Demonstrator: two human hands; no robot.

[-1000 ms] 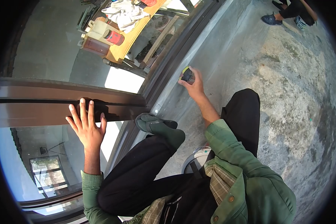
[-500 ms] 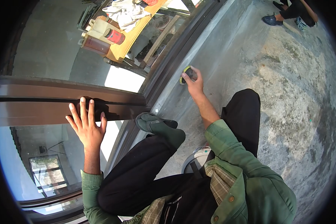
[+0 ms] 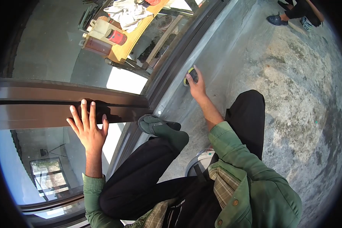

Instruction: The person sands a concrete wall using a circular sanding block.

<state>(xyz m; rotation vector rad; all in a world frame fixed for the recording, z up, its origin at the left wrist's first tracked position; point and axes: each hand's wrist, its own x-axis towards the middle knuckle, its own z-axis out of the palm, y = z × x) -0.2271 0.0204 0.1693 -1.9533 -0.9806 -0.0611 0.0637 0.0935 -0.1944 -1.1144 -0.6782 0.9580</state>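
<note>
My left hand (image 3: 90, 131) is spread flat against the brown window frame (image 3: 34, 116), fingers apart and holding nothing. At the foot of the frame, my right hand (image 3: 198, 86) grips a sponge (image 3: 191, 77) with a dark face and a yellow edge. Thumb and fingers hold it by its sides. The sponge is against the grey concrete ledge (image 3: 177, 91) beside the dark sill; its underside is hidden.
A white bucket (image 3: 193, 161) stands beside my legs, partly hidden. My sandalled foot (image 3: 159, 127) is near the frame corner. Behind the glass, a wooden bench (image 3: 142, 32) holds jugs (image 3: 98, 43), a red can (image 3: 116, 37) and cloths. Another person's shoe (image 3: 277, 20) shows at top right.
My right hand has shifted very slightly with the sponge, and its fingers sit a little differently on it. The left hand stays in place on the frame.
</note>
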